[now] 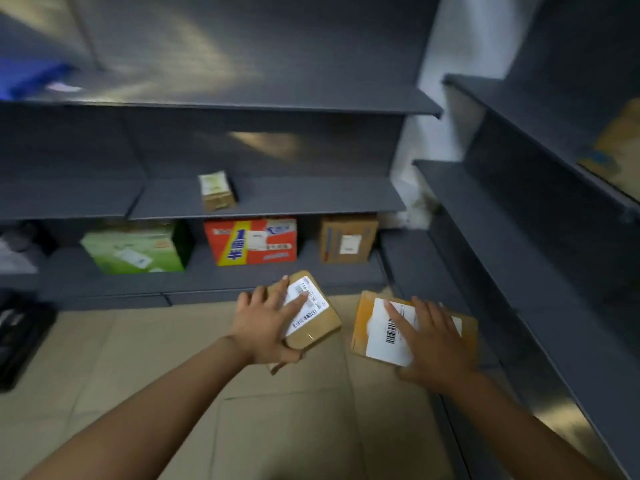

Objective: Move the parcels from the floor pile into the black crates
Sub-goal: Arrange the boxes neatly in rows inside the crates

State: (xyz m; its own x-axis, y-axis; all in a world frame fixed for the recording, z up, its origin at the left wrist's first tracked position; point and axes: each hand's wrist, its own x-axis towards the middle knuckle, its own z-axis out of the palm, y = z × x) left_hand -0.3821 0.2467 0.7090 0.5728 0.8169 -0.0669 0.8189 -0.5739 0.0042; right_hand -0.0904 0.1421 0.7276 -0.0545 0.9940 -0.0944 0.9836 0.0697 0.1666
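Standing at the far left edge on the tiled floor (145, 344) is a black slatted plastic crate (20, 337), blurred, so its contents cannot be told. On the lowest grey metal shelf (242, 284) sit a green carton (138, 249), a red and yellow carton (251, 241) and a plain brown carton (347, 243). Below them, the left hand (265, 323) holds a small brown cardboard parcel with a white barcode label (308, 311), fingers (298, 301) spread over its top and thumb curled under its near edge. To its right, well apart, the right hand (438, 341) holds a flat orange-brown parcel with a large white label (384, 332), fingers laid across the label, thumb apparently beneath. Both parcels are lifted off the floor but outside the crate, so I judge this a carry in progress: two parcels are picked, none yet delivered. No floor pile shows here, so what remains cannot be told.
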